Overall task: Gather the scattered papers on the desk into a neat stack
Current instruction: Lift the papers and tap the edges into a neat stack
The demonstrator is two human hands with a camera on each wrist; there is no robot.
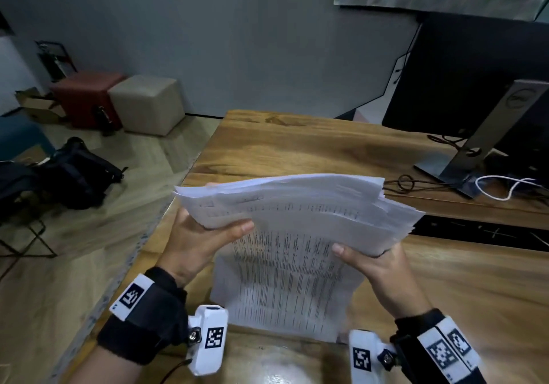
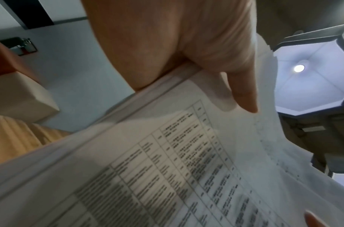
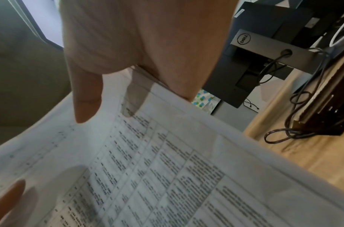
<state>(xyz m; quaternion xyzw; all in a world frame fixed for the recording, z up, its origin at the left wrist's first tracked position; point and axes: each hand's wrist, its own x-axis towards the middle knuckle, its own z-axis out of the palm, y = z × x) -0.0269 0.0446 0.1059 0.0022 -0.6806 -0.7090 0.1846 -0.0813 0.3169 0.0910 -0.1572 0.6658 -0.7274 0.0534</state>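
The papers (image 1: 297,250) at the frame's centre are white, printed with dark gridded tables of blurred text. Under them the desk (image 1: 326,146) is warm brown with darker wood grain. At upper right, a black monitor (image 1: 475,71) stands on a silver-grey stand (image 1: 490,134), a white cable (image 1: 505,187) beside it. At left sit a red cube stool (image 1: 86,98), a beige one (image 1: 148,104) and a black bag (image 1: 77,172). The wrist bands (image 1: 148,315) are black with black-and-white square-patterned tags.

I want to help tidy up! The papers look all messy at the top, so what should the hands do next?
Probably tap the sheaf of white printed papers on the wooden desk to even it. The left hand and right hand hold its sides upright, bottom edge down near the desk, while the top edges fan out unevenly.
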